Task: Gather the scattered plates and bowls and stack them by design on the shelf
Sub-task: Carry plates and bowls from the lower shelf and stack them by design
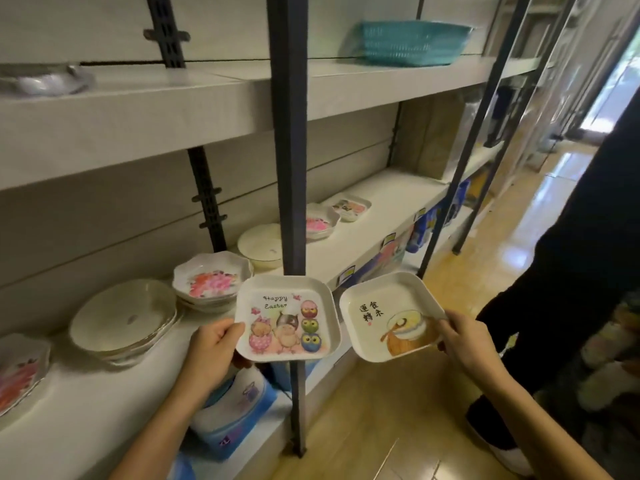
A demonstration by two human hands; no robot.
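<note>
While the left hand (211, 351) pinches a smooth square Easter plate (287, 317), the right hand (465, 341) pinches a square painted plate (384, 323) just beside it.

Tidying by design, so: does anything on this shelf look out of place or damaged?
Nothing looks broken or spilled. But the flowered dishes are split up, one design in three places: a stack beside the round plates, one at far left, another past the cream bowl. A square dish lies beyond that.
</note>
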